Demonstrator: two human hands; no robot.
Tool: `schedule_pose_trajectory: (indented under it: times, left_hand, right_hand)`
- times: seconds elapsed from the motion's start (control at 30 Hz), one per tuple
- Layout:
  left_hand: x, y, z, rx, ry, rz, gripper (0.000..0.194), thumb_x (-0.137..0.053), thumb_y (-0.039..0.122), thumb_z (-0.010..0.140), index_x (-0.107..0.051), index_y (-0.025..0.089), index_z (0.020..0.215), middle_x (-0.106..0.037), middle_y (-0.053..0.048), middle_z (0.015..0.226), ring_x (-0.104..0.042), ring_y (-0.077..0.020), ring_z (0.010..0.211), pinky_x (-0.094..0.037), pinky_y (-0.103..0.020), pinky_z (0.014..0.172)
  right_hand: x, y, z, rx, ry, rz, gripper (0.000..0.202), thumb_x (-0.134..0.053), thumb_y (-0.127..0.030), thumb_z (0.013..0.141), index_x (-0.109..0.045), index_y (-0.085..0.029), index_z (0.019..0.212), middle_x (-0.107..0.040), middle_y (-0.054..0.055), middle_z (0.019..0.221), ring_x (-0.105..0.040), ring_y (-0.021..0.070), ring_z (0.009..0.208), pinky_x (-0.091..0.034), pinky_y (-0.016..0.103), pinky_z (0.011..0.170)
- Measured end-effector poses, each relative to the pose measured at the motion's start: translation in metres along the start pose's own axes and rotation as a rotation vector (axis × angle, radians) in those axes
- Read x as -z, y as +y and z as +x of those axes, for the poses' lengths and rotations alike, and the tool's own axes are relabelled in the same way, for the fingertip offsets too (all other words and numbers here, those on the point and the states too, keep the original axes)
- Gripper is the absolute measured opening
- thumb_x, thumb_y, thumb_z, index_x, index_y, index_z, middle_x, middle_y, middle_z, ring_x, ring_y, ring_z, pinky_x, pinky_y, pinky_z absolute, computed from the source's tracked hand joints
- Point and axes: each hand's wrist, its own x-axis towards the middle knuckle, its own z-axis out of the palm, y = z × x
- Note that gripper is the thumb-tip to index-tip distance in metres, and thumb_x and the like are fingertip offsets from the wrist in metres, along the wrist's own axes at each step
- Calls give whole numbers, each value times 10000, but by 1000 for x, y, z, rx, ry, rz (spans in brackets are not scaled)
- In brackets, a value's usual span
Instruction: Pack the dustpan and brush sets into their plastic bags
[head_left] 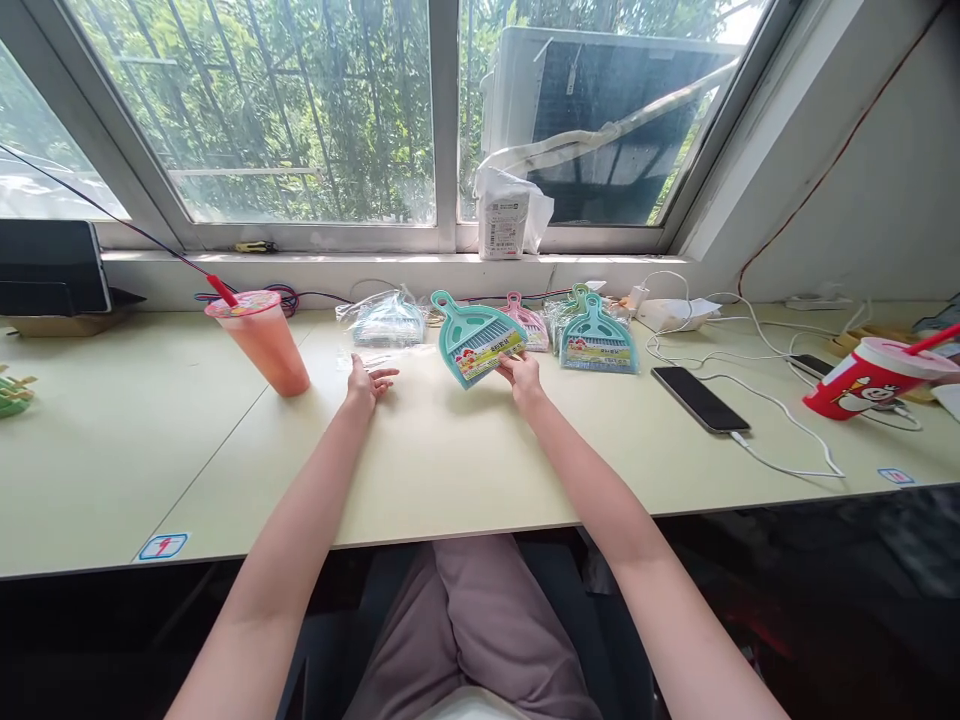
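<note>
My right hand (522,376) grips the lower right corner of a teal mini dustpan and brush set (480,345), which is tilted with its handle up to the left. A printed label crosses its front. Fingers apart and holding nothing, my left hand (367,386) rests near the tabletop beside a clear plastic wrapper (379,358). Behind that hand lies a bagged dustpan set (388,322). A pink dustpan set (526,322) is partly hidden behind the held one. To the right, another teal dustpan set (598,340) leans among several wrapped ones.
A pink drink cup (264,345) with a red straw stands left of my left arm. On the right are a phone (699,398) on a white charging cable (795,470) and a tilted red cup (862,380). A small box (504,226) sits on the windowsill.
</note>
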Motion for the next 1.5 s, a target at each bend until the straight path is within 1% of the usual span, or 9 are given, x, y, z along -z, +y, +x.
schedule_pose_trajectory:
  times: [0.27, 0.5, 0.63, 0.73, 0.83, 0.97, 1.1, 1.3, 1.5]
  left_hand:
    - [-1, -1, -11, -163, -216, 68, 656, -335, 687, 929, -478, 198, 1342, -738, -145, 1031, -613, -132, 634, -470, -186, 473]
    - [-13, -8, -29, 90, -660, 468, 682, -397, 688, 893, -729, 94, 849, -586, -92, 516, -472, -117, 379, -366, -237, 386]
    - [-26, -20, -48, 0, -802, 511, 682, -487, 736, 831, -693, 119, 1035, -709, -134, 760, -651, -187, 587, -501, -267, 523]
    - [-34, -30, -56, -124, -737, 440, 543, -641, 599, 815, -629, 154, 1126, -725, -135, 982, -703, -236, 823, -571, -332, 711]
    - [-40, -36, -56, -237, -590, 429, 469, -673, 525, 810, -589, 163, 1096, -704, -99, 945, -683, -220, 770, -568, -336, 663]
    - [-41, -33, -51, -399, -364, 399, 472, -554, 622, 842, -564, 181, 1010, -588, -24, 743, -593, -163, 595, -469, -272, 507]
    - [-39, -29, -46, -576, -220, 364, 507, -503, 680, 831, -589, 186, 909, -598, -44, 781, -606, -195, 748, -461, -283, 615]
    - [-38, -33, -45, -736, -215, 375, 480, -443, 650, 875, -591, 195, 844, -633, -51, 863, -583, -215, 893, -434, -302, 789]
    - [-41, -34, -68, -872, -212, 709, 418, -401, 590, 931, -568, 224, 818, -460, -4, 619, -479, -195, 665, -327, -293, 647]
  right_hand:
    - [7, 2, 5, -17, 36, 2, 302, -736, -82, 700, -574, -192, 930, -721, 17, 867, -722, 157, 829, -594, 366, 936]
    - [-1, 1, -2, -5, -84, -21, 285, -743, -94, 717, -579, -190, 929, -727, 18, 854, -719, 163, 818, -593, 389, 933]
    - [-5, -3, -7, -37, -208, -33, 253, -717, -75, 723, -593, -187, 913, -732, 16, 845, -717, 157, 806, -590, 388, 932]
    - [-6, -3, -7, -84, -315, -110, 252, -731, -94, 704, -608, -181, 907, -733, 26, 823, -717, 170, 802, -598, 392, 907]
    - [-3, -4, 0, -92, -325, -302, 230, -740, -125, 677, -615, -179, 862, -720, 28, 810, -709, 188, 797, -612, 415, 853]
    - [13, -11, 11, 129, -137, -786, 246, -661, -114, 682, -662, -215, 906, -710, 31, 877, -684, 255, 951, -582, 461, 877]
    - [34, -23, 16, 292, 13, -1204, 412, -657, 0, 658, -664, -223, 1005, -708, 124, 909, -642, 324, 1082, -473, 488, 984]
    - [37, -34, 12, 429, 177, -1188, 238, -624, -106, 821, -630, -181, 1047, -607, 217, 1138, -540, 333, 1211, -472, 474, 965]
    - [-6, -35, -28, 683, -245, -1029, 209, -454, -276, 971, -637, -231, 1062, -577, 124, 1219, -435, 295, 1260, -464, 414, 999]
